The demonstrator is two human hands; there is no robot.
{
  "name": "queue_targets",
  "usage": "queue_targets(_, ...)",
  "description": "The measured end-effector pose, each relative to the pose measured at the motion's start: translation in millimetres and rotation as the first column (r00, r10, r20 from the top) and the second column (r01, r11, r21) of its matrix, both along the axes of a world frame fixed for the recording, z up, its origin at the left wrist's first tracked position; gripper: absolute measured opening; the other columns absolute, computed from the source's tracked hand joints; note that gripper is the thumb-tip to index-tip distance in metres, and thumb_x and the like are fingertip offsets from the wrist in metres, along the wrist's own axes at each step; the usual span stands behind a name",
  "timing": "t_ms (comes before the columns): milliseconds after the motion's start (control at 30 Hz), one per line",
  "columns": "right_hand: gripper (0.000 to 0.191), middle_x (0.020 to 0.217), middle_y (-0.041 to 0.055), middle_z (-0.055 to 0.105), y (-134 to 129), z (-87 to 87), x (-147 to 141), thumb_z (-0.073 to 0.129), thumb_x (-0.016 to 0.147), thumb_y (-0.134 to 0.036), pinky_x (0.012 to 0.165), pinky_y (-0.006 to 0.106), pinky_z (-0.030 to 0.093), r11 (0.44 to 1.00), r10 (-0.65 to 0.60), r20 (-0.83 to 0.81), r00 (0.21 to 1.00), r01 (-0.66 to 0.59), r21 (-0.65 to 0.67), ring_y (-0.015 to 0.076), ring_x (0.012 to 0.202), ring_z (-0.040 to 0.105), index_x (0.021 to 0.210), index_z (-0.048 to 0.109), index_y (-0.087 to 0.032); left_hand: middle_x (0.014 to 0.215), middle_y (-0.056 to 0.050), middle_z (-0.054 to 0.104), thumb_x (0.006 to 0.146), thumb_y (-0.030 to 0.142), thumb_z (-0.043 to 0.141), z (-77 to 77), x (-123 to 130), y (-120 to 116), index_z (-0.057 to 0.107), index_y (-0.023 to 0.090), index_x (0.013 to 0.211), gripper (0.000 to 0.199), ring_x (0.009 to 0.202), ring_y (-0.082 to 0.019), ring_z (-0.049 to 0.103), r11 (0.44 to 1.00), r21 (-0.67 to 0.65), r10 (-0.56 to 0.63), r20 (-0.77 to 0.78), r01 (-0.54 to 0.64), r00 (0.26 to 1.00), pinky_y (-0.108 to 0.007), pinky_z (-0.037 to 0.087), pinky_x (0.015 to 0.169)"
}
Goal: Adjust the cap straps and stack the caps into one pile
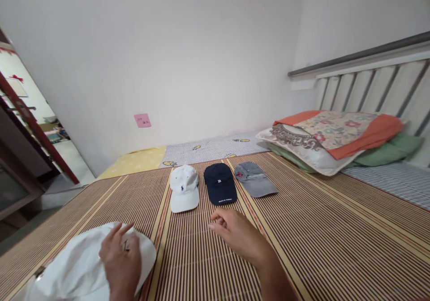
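The striped mat (336, 229) spreads across the bed under both your arms, with the stack of pillows (336, 142) at its far right against the slatted headboard. Nearest you, at the lower left, a large white cap (74, 265) lies on the mat, and your left hand (121, 258) rests flat on its crown, fingers spread and loosely bent, pressing rather than gripping. Beyond your hands three caps sit in a row, brims toward you: a small white cap (184, 188) on the left, a navy cap (220, 183) in the middle, a grey cap (254, 179) on the right. Your right hand (237, 231) hovers low over the mat just short of the navy cap's brim, palm down, fingers curled loosely inward, holding nothing. That forearm reaches in from the lower right.
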State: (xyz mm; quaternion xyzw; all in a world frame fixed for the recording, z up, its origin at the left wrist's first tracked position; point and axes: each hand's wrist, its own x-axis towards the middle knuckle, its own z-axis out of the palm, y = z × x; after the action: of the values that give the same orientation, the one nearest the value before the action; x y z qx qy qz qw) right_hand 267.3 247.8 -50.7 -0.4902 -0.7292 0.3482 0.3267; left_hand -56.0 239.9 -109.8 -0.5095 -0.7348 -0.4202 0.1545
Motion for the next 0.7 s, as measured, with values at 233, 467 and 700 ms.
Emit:
queue_targets(233, 0.016, 0.092, 0.0061, 0.077, 7, -3.2, 11, 0.063, 0.095, -0.031, 0.072, 0.03, 0.041, 0.999, -0.043, 0.014, 0.999, 0.043, 0.004, 0.0201, 0.086, 0.068, 0.101, 0.073, -0.02, 0.148, -0.023, 0.058, 0.098, 0.035, 0.034, -13.1, -29, 25, 0.073, 0.014, 0.115, 0.047, 0.154, -0.044, 0.025, 0.815, -0.552, -0.015, -0.323, -0.175, 0.946, -0.081, 0.016, 0.114)
queue_targets(467, 0.017, 0.094, 0.0058, 0.076, 7, -3.1, 2, 0.062, 0.095, -0.034, 0.07, 0.03, 0.041, 1.0, -0.011, -0.009, 1.0, 0.011, -0.015, 0.0201, 0.085, 0.068, 0.1, 0.073, -0.021, 0.146, -0.026, 0.06, 0.096, 0.048, 0.035, -14.0, -63, -4, 0.071, 0.013, 0.117, 0.054, 0.152, -0.046, 0.033, 0.849, -0.456, 0.184, -0.221, -0.268, 0.958, -0.077, 0.01, 0.118)
queue_targets(700, 0.016, 0.092, 0.006, 0.077, 8, -5.6, -1, 0.063, 0.094, -0.031, 0.07, 0.03, 0.041, 1.0, 0.003, -0.004, 1.0, -0.003, 0.008, 0.0202, 0.084, 0.069, 0.099, 0.073, -0.02, 0.133, -0.015, 0.068, 0.089, 0.029, 0.056, -9.0, 23, 7, 0.071, 0.023, 0.095, 0.017, 0.152, -0.035, 0.036, 0.979, 0.007, -0.201, 0.208, 0.204, 0.957, -0.055, 0.014, 0.128)
